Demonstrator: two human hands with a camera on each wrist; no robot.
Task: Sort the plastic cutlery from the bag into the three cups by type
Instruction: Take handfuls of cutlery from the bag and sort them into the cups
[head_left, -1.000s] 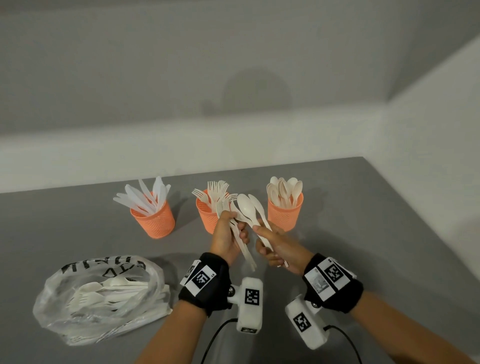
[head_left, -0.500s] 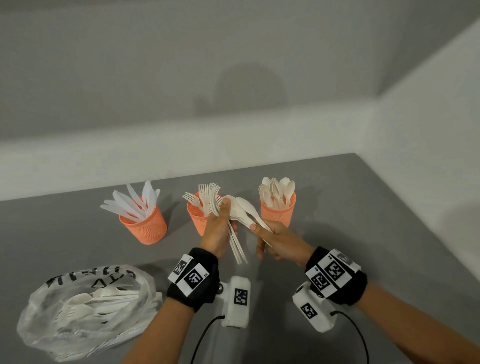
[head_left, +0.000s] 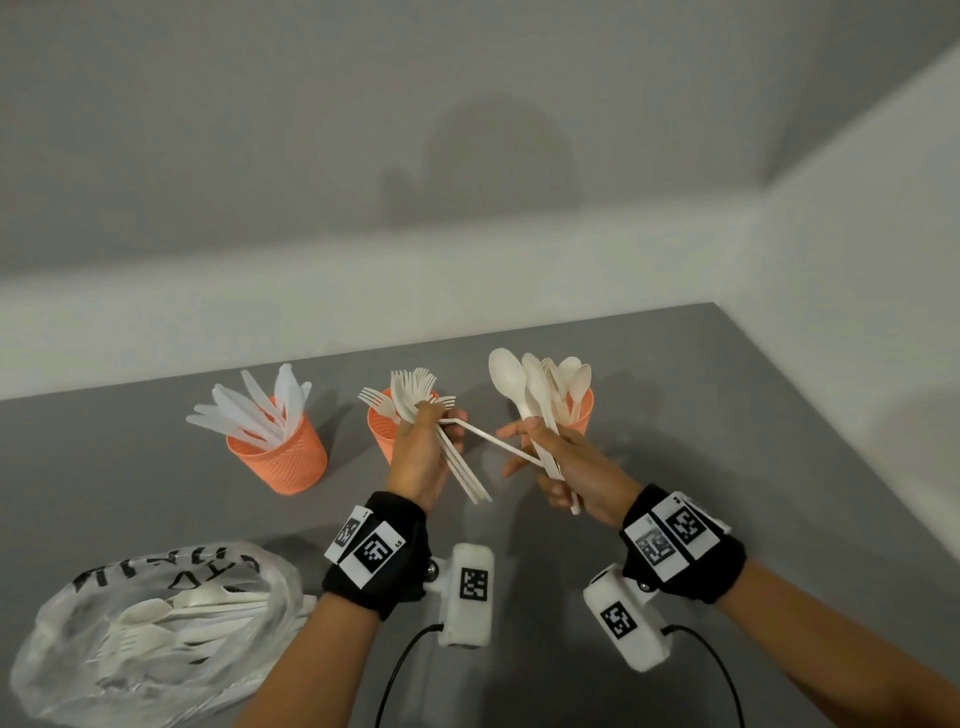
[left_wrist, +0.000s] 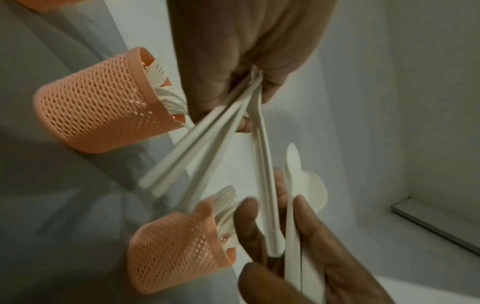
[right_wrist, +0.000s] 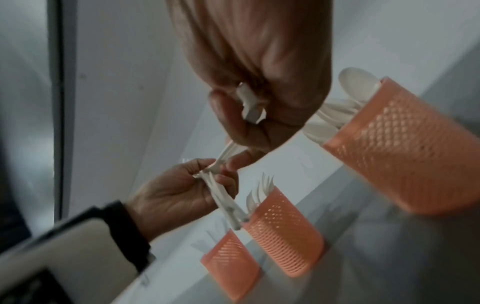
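Three orange mesh cups stand in a row: knife cup (head_left: 280, 457), fork cup (head_left: 379, 434), spoon cup (head_left: 582, 415). My left hand (head_left: 422, 441) grips a bundle of white forks (head_left: 413, 387) in front of the fork cup, handles fanned downward. To its right, my right hand (head_left: 558, 460) grips spoons (head_left: 508, 375) with bowls up, just in front of the spoon cup. One white handle (head_left: 485, 437) spans between the two hands. The left wrist view shows the fork handles (left_wrist: 197, 144) spreading from my left fist. In the right wrist view, handle ends (right_wrist: 250, 107) poke from my right fist.
A clear plastic bag (head_left: 156, 629) with more white cutlery lies at the near left on the grey table (head_left: 727, 467). White walls close the far side and right side. Bare tabletop lies to the right of the spoon cup.
My hands have drawn apart. The right hand has carried its spoons to the right, up to the spoon cup, while the left keeps the forks by the fork cup.
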